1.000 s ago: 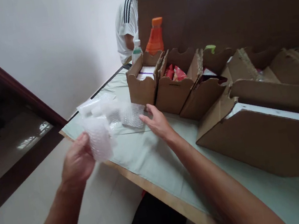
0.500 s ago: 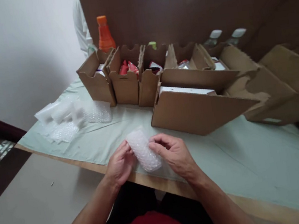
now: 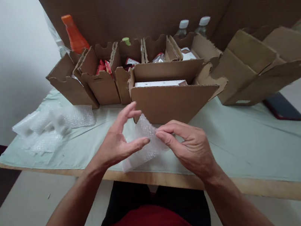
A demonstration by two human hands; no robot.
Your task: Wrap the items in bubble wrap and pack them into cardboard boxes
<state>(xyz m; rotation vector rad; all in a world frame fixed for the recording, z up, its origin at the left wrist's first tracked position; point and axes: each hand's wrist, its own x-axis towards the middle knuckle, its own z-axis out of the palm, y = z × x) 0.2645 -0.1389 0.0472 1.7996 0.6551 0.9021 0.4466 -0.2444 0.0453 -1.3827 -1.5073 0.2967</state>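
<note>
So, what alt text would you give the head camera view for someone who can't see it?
Two bare hands handle a small piece of bubble wrap above the edge of a table: the right hand pinches it, the left hand touches it with fingers spread. Behind stand open cardboard boxes, a bubble wrap pile at left and an orange bottle.

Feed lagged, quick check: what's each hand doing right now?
Left hand: open, thumb touching the bubble wrap.
Right hand: closed, pinching the bubble wrap.
</note>
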